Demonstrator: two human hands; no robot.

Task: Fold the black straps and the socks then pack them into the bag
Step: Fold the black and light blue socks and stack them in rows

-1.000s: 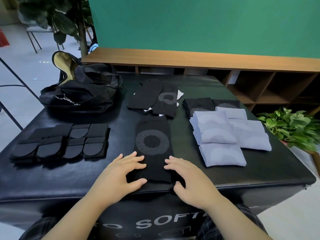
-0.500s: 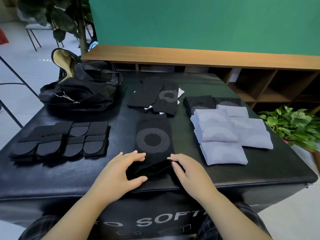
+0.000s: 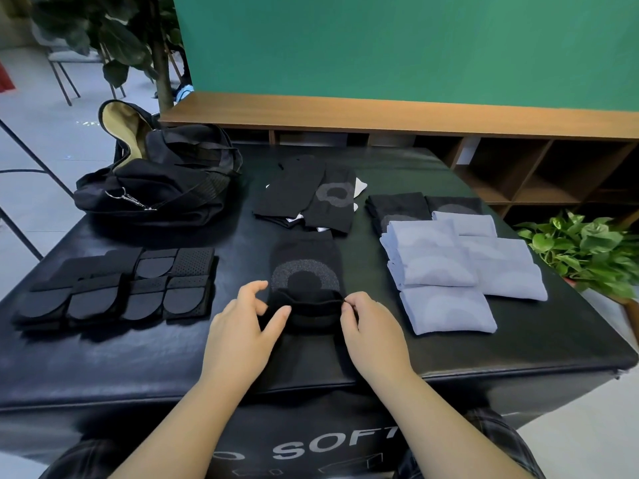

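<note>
Black sock [image 3: 306, 271] with a grey ring, flat at the middle of the black table [image 3: 138, 354], near edge lifted and doubled over toward the ring. Pinched at that raised edge by both hands: left hand [image 3: 242, 326] on the left corner with thumb and fingers curled round the cloth, right hand [image 3: 371, 335] on the right corner, fingertips nipping the hem. Hands apart, one at each side of the sock.

Just behind, a loose heap of unfolded black socks [image 3: 307, 198] (a bit of white showing underneath). To the right, folded socks: pale blue bundles [image 3: 446, 274] in rows, with two folded dark ones [image 3: 397, 209] behind them. To the left, folded black straps [image 3: 117, 288] laid side by side in two rows. At the far left corner of the table, black bag [image 3: 162, 181], mouth open, tan lining showing.

Beyond the table, a wooden shelf [image 3: 397, 115] under a green wall [image 3: 397, 43]; a leafy potted plant [image 3: 584, 250] at the right, a larger plant [image 3: 121, 39] and a chair [image 3: 65, 63] at the far left.
</note>
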